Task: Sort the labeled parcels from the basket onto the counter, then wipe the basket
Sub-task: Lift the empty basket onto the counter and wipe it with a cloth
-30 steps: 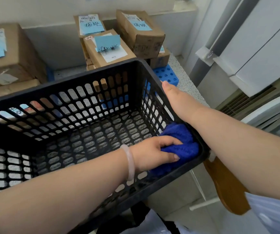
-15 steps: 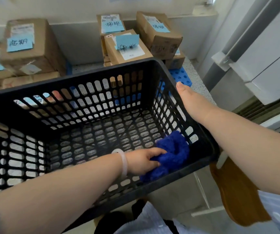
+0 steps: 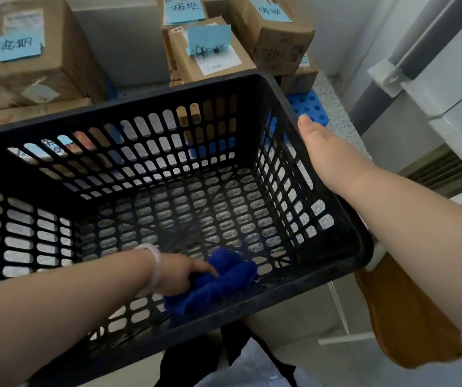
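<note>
**Here, a blue cloth [image 3: 224, 277] low in the black basket [image 3: 168, 115]**

The basket fills most of the head view. It is a black plastic crate with slotted walls and floor, tilted so its open top faces the person. Behind it, on a speckled counter [image 3: 333, 107], stand brown cardboard parcels. One group [image 3: 56, 60] is at the left. A second stack [image 3: 210, 51] is at the middle and a third [image 3: 277, 37] at the right. Each parcel carries a pale blue handwritten label. A blue perforated rack [image 3: 310, 107] lies on the counter under the right group, just beyond the basket's right corner.

The right hand [image 3: 324, 152] holds the basket's right rim. Its thumb lies flat along the top edge and its fingers are hidden over the outer side. The left hand [image 3: 179, 275] reaches down inside, at the foot of the near wall. Its fingers are curled into the bunched cloth, which presses against the slotted wall and floor there. The two hands are well apart. A pale bangle [image 3: 154, 266] circles the left wrist.
</note>
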Demonstrator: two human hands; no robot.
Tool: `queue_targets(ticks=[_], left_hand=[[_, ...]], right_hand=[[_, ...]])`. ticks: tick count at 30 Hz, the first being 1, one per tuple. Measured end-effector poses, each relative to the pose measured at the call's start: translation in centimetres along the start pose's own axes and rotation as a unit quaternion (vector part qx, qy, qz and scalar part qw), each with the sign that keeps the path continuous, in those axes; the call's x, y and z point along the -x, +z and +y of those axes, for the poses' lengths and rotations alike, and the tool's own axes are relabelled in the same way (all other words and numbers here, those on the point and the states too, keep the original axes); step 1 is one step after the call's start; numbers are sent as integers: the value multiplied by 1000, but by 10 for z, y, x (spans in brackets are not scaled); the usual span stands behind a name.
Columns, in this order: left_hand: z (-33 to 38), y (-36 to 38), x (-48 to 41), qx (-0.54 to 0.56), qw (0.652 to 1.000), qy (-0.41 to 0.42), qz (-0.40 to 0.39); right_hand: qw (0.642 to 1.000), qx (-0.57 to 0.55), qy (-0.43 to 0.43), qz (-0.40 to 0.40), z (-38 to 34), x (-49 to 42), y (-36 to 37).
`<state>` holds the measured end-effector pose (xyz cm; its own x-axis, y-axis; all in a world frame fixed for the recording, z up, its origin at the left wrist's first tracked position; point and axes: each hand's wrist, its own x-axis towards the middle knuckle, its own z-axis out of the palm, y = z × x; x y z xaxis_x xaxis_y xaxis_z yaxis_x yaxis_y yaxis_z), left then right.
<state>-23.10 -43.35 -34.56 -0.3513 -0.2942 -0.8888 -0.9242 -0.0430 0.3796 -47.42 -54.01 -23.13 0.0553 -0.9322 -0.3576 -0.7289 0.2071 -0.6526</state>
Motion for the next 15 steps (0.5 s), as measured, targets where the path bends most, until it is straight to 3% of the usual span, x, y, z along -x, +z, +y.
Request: queue_targets(ticks=[5, 11, 13, 15], left_hand=[[59, -21, -5, 212, 963, 136, 100], [85, -17, -12, 403, 877, 240, 106], [72, -11, -11, 383, 889, 234, 92], [57, -7, -8, 281, 938, 196, 59]], right_hand=[[1000, 5, -10, -6, 1, -2, 0], [1000, 2, -19, -3, 1, -2, 0], [1000, 0, -17, -5, 2, -2, 0], [1000, 0, -14, -6, 2, -3, 1]])
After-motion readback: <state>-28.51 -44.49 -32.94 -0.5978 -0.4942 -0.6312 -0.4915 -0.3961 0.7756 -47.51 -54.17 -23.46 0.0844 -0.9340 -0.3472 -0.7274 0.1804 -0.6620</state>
